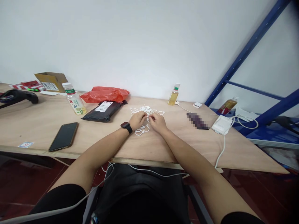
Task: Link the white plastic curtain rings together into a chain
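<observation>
Our left hand [138,119] is curled inward, thumb and fingertips drawn together in a pinch, and our right hand [158,122] faces it in the same way, the two nearly meeting over the middle of the worktop [149,147]. Between the fingertips they grip a small white ring [148,118]; it is too small for us to tell whether it is one piece or two linked. Just beyond our knuckles, toward the back edge, lies a loose pile of white rings [146,109], and a few looser rings [138,132] lie on the front-edge side, near our left wrist with its black watch [126,125].

Toward the left end we see a phone [64,136] near the front edge, then a black parcel [102,112] touching a red plastic bag [105,94] by the back edge. A bottle [76,102] stands left of the bag, with a cardboard box [51,82] nearer the back left corner. Right of the pile, another bottle [173,97] stands by the back edge, and a white case [221,124] with a cable lies near the right edge.
</observation>
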The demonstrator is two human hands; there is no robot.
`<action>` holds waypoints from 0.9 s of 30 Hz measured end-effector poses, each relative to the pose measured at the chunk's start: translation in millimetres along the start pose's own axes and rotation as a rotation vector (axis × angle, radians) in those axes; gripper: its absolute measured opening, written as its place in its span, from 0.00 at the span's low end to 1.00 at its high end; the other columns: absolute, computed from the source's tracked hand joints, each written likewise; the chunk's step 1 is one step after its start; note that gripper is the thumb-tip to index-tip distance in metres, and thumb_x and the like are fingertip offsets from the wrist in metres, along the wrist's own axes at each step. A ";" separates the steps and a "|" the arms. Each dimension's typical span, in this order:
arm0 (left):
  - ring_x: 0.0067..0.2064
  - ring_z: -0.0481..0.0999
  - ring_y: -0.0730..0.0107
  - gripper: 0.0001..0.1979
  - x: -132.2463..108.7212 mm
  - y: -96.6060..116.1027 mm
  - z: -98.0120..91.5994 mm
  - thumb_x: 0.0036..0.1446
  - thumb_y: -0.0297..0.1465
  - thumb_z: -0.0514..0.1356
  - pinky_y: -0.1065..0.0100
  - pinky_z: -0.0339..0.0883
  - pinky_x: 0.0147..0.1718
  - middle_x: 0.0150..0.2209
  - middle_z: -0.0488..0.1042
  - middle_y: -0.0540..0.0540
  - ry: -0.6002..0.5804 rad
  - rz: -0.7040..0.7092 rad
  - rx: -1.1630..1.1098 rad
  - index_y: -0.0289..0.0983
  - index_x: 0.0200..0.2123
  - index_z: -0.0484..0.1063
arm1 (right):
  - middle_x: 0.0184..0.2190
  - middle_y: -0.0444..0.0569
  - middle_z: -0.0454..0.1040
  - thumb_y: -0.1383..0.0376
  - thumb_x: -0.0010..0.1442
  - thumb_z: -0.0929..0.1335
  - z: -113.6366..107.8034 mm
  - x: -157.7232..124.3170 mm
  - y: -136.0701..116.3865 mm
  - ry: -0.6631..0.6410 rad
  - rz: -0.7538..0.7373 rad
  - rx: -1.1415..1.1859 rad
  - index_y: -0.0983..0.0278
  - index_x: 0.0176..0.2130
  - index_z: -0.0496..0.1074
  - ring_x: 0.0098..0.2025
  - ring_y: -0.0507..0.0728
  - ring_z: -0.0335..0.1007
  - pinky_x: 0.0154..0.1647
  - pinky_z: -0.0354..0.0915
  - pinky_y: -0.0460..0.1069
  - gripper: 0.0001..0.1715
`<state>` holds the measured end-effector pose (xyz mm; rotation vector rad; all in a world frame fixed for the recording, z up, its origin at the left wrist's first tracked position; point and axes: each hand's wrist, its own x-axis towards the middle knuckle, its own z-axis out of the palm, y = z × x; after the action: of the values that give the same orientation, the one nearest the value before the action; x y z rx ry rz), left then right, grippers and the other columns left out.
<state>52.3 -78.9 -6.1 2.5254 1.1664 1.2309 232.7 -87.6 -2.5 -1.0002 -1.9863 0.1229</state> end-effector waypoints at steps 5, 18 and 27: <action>0.36 0.71 0.65 0.07 0.3 -2.0 2.3 0.64 0.32 0.54 0.65 0.64 0.37 0.33 0.73 0.45 0.014 -0.013 -0.029 0.37 0.36 0.70 | 0.33 0.48 0.74 0.66 0.62 0.64 0.8 0.7 0.2 0.000 0.025 0.038 0.62 0.35 0.72 0.36 0.56 0.69 0.39 0.63 0.49 0.07; 0.39 0.74 0.66 0.07 1.7 -26.8 -3.8 0.61 0.33 0.58 0.64 0.68 0.43 0.37 0.76 0.46 0.022 -0.218 0.077 0.38 0.37 0.75 | 0.33 0.47 0.78 0.66 0.60 0.66 -5.3 2.2 5.9 -0.204 0.151 -0.090 0.62 0.44 0.77 0.35 0.55 0.70 0.38 0.61 0.48 0.13; 0.41 0.74 0.59 0.12 -2.4 -63.9 -13.1 0.59 0.35 0.57 0.59 0.67 0.46 0.38 0.75 0.41 0.053 -0.397 0.207 0.36 0.38 0.79 | 0.32 0.47 0.78 0.59 0.62 0.65 -10.9 1.7 -7.0 -0.434 0.173 -0.210 0.62 0.29 0.76 0.33 0.53 0.69 0.31 0.54 0.46 0.14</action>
<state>4.1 -38.6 -23.9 2.2387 1.7828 1.1276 236.1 -94.1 8.3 -1.3733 -2.3349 0.2471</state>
